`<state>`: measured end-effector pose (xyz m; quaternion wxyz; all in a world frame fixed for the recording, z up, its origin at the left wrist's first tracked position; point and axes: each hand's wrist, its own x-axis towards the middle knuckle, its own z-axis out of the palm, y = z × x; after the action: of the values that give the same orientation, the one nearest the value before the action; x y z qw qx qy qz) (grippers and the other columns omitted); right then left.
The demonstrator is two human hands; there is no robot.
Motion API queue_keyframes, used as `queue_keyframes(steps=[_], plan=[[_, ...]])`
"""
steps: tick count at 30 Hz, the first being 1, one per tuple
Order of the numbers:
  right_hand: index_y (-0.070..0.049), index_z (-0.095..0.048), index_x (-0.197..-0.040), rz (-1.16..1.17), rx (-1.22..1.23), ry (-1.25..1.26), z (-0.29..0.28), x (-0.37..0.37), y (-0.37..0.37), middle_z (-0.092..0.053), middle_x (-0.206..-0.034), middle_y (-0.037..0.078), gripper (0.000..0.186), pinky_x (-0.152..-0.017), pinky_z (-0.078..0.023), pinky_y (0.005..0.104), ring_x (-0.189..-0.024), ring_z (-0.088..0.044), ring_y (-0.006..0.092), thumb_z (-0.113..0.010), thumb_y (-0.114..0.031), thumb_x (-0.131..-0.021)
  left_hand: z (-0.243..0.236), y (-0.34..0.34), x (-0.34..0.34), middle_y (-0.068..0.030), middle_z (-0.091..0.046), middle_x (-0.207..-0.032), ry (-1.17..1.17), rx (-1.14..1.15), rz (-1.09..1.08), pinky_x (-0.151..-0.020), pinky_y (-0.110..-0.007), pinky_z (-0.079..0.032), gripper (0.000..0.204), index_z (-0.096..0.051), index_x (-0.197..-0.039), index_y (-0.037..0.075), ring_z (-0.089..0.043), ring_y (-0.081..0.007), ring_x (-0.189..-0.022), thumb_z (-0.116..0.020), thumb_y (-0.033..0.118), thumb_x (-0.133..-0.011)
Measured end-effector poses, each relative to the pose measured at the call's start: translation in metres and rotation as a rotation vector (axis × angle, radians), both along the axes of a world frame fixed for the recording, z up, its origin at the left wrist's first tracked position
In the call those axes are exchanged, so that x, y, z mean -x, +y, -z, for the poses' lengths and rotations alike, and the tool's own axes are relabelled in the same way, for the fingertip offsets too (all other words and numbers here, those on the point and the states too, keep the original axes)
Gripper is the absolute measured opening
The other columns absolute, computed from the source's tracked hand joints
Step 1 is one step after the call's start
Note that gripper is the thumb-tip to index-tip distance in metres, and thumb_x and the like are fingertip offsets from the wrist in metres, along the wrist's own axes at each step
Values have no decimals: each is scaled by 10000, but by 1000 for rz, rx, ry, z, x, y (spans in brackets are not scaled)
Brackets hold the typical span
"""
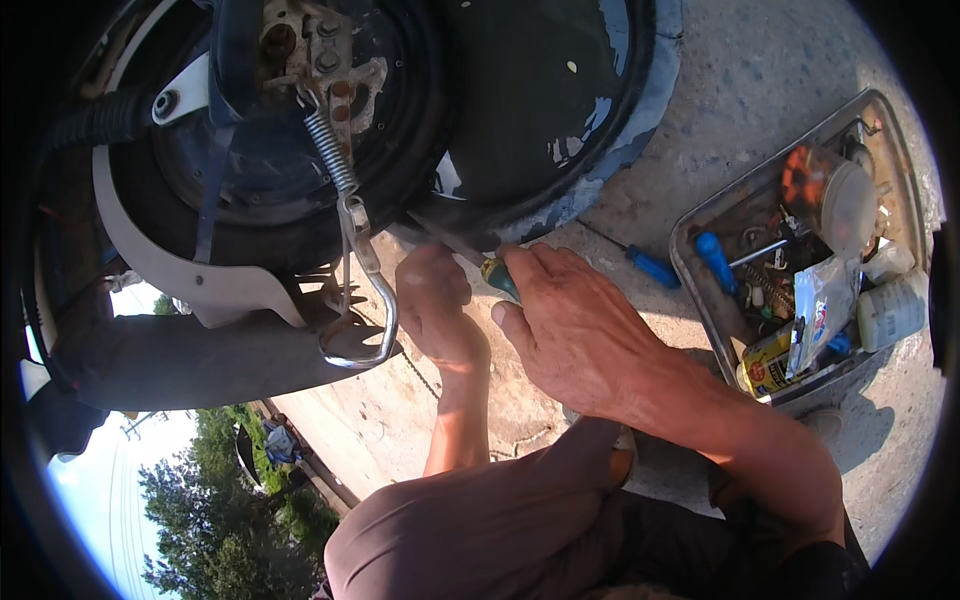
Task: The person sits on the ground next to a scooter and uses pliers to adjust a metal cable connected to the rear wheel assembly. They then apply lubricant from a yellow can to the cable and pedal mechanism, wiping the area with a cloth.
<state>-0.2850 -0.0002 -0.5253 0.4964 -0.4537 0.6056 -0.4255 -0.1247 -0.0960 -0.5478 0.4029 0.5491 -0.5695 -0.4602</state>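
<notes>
My right hand point(575, 320) is wrapped round the green and yellow handle of a long-bladed tool point(501, 279). Its narrow metal blade points up and left toward the black tyre point(400, 215) of a motorbike wheel; whether the tip touches the rubber, I cannot tell. Close below the tyre, my left hand point(440, 305) is closed with its fingers curled, a little blurred, and anything in it is hidden. Beside that hand hangs a chrome stand point(385, 325), with a coil spring point(330, 150) stretched above it.
A dark round tub of water point(530, 95) stands behind the wheel. On the concrete lies a blue-handled screwdriver point(652, 267). At right, a metal tray point(690, 235) holds a clear jar point(845, 205), a white bottle point(892, 310) and several tools. My knee point(400, 540) is bent in front.
</notes>
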Motion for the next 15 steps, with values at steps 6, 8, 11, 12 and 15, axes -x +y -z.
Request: queue_keyframes(steps=[6, 8, 11, 12, 15], plan=[[40, -419, -1484, 94, 99, 163, 5, -17, 18, -558, -1235, 290, 648, -918, -530, 503, -1106, -607, 448, -706, -141, -932, -22, -5, 12, -97, -701, -978, -31, -182, 170, -808, -273, -529, 306, -673, -1210, -47, -652, -159, -886, -678, 215, -1053], [-12, -378, -1532, 109, 38, -71, 7, -11, 18, -583, -1223, 293, 738, -904, -544, 487, -1077, -642, 438, -750, -168, -915, -24, -5, 16, -91, -696, -964, -33, -169, 206, -801, -267, -516, 313, -668, -1228, -55, -644, -156, -879, -655, 208, -1059], [-22, -368, -1521, 37, -97, -429, 9, 3, 14, -670, -1101, 286, 784, -870, -557, 520, -994, -700, 442, -797, -179, -885, -24, -4, 20, -79, -683, -967, -75, -144, 249, -796, -257, -486, 361, -653, -1245, -63, -622, -149, -886, -614, 253, -1072], [-2, -415, -1479, 96, -66, -441, 17, -2, 16, -714, -987, 267, 719, -816, -561, 470, -854, -724, 403, -791, -191, -896, -25, -6, 20, -80, -684, -973, -63, -166, 253, -815, -260, -487, 361, -652, -1247, -65, -622, -150, -897, -617, 248, -1070], [12, -589, -1317, -82, -429, -762, 11, 12, 8, -710, -867, 224, 507, -763, -542, 421, -798, -708, 321, -781, -216, -906, -29, -9, 17, -81, -684, -987, -21, -205, 246, -846, -263, -483, 356, -650, -1251, -68, -622, -153, -916, -621, 235, -1067]])
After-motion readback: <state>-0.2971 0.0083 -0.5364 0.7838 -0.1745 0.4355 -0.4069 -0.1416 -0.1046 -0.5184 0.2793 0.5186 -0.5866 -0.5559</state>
